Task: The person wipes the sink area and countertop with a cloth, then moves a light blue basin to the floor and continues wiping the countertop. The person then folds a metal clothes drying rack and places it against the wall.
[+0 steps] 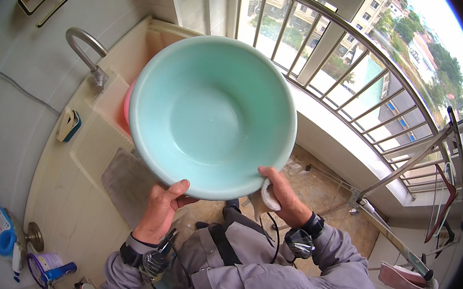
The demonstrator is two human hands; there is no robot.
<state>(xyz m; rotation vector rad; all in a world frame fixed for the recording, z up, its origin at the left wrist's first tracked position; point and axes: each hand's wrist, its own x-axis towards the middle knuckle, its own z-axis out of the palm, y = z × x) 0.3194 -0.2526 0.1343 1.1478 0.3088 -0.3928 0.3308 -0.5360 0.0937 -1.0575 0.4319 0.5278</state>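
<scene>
A large round turquoise plastic basin [206,124] is held up in front of me, its hollow inside facing my view. My left hand [163,205] grips the near rim, thumb over the edge. At the right part of the near rim, my right hand [283,195] also holds on, with a pale cloth [267,195] bunched in the same hand. Behind the basin's left side, part of a pink item [127,107] shows in the laundry sink [158,37]; most of it is hidden. A grey cloth [126,184] lies over the sink's washboard side, partly covered by the basin.
A curved metal faucet [84,44] rises at the sink's left, near a scrub brush [69,126]. Bottom left are a blue detergent bottle [3,232] and a purple-white tub [44,266]. Right are window railings [350,81] and a folding drying rack [396,240] with hangers [443,203].
</scene>
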